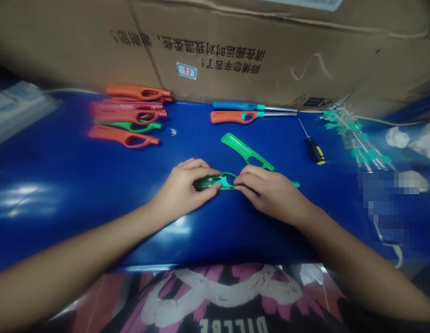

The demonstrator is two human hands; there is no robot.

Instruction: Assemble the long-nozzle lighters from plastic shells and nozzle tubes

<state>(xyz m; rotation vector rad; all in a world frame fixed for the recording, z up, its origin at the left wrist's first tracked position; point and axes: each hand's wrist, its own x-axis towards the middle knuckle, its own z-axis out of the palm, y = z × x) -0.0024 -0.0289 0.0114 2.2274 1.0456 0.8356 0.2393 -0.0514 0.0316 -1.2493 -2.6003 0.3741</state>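
Observation:
Between my hands, just over the blue table, is an opened green lighter half (226,179) with its inner parts showing. My left hand (187,182) grips its handle end, thumb and fingers along the two sides. The fingertips of my right hand (267,187) are pinched together on the shell near the trigger opening; whatever lies right under them is hidden. A teal tip sticks out to the right past my right hand. Just beyond my hands lies a loose green shell half (241,145), slanting down to the right.
Several orange, red and green lighter casings (132,111) are stacked at the back left, tiny pins (173,132) beside them. Two metal-nozzled lighters (232,117) lie before a cardboard box (215,51). A screwdriver (314,150) and several nozzle assemblies (364,138) lie on the right.

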